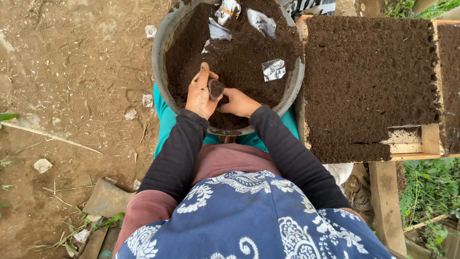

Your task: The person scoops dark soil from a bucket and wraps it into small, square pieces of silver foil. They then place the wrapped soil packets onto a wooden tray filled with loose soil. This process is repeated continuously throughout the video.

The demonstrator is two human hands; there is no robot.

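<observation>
A round grey basin (160,45) full of dark soil sits in front of my knees. Over its near edge my left hand (200,93) grips a small soil-filled pot or bag (215,88), thumb up. My right hand (238,102) is beside it, fingers pressed against the small pot from the right and partly buried in soil. Both arms wear black sleeves. Silver foil wrappers (273,69) lie on the soil farther back.
To the right stands a wooden tray (413,144) packed with small dark soil blocks, one corner bare. Brown dirt ground with scraps of paper lies left. A rubber boot (108,197) rests at lower left. Green weeds grow at lower right.
</observation>
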